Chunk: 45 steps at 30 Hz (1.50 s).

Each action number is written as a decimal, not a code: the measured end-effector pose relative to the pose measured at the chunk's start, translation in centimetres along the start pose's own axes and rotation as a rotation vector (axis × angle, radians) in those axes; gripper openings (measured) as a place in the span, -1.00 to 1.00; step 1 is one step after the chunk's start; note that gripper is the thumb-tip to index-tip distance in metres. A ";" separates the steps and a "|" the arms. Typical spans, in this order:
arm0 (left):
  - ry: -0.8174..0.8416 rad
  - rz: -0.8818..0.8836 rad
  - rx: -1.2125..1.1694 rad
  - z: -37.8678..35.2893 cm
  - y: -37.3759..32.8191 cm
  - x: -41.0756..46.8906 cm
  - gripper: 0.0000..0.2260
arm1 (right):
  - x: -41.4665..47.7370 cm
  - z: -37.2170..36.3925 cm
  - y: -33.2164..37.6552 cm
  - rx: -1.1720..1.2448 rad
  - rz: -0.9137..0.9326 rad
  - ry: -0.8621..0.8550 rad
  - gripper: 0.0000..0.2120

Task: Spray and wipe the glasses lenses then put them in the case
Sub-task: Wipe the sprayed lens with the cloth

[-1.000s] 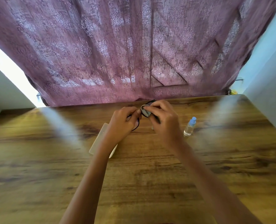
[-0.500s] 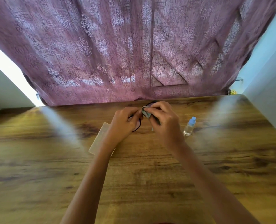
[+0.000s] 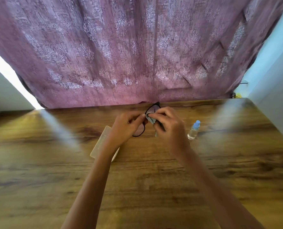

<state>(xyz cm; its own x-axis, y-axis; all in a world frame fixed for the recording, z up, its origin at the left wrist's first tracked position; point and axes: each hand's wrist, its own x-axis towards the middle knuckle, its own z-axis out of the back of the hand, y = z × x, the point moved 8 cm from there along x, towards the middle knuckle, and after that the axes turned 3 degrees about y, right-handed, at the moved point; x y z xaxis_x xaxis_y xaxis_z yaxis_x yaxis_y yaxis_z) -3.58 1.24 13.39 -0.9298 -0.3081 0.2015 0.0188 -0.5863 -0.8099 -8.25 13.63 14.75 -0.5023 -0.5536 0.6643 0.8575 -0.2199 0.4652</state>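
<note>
1. The glasses (image 3: 139,131) are held off the table (image 3: 154,179), just beyond the far end of the case (image 3: 101,142) and to its right, between the 2 hands.
2. Their long axis is tilted. 1 lens lies on the side towards the case, and the other is raised away from the case, towards the curtain (image 3: 137,55).
3. The frame is gripped at the lower lens by the left hand (image 3: 125,128), the nearer of the 2 to the case. Its forearm crosses above the case.
4. A grey-blue cloth (image 3: 149,118) is pinched against the upper lens by the right hand (image 3: 168,126), with thumb and fingertips pressed together on it.
5. The spray bottle (image 3: 193,130) stands upright well to the right of the case, beyond the right hand, and is touched by neither hand.
6. The wiping step is judged to be in hand. For the lens nearer the case, the cloth would have to be slid along the frame towards the case.
7. Whether the case is open cannot be told, as it is partly hidden by the forearm.
</note>
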 end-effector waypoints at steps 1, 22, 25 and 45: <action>0.011 -0.008 -0.008 -0.1 -0.1 0.0 -0.80 | 0.2 0.0 0.1 0.000 0.003 0.000 -0.77; 0.049 0.041 -0.049 0.1 0.8 0.2 -0.75 | 1.3 0.7 -0.2 -0.013 -0.027 -0.007 -0.74; 0.036 0.032 -0.063 0.5 0.9 0.1 -0.74 | 1.9 1.4 -1.3 -0.032 -0.053 -0.028 -0.75; 0.035 0.101 0.043 0.4 3.5 -0.1 -0.73 | -0.6 0.3 -6.6 -0.084 -0.258 0.001 -0.78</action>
<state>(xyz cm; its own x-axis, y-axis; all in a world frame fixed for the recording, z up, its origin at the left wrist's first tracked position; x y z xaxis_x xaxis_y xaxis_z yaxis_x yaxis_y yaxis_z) -3.21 -1.12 10.75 -0.9347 -0.3410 0.0997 0.1282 -0.5854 -0.8005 -13.67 15.62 11.46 -0.7052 -0.4711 0.5299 0.7076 -0.4198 0.5684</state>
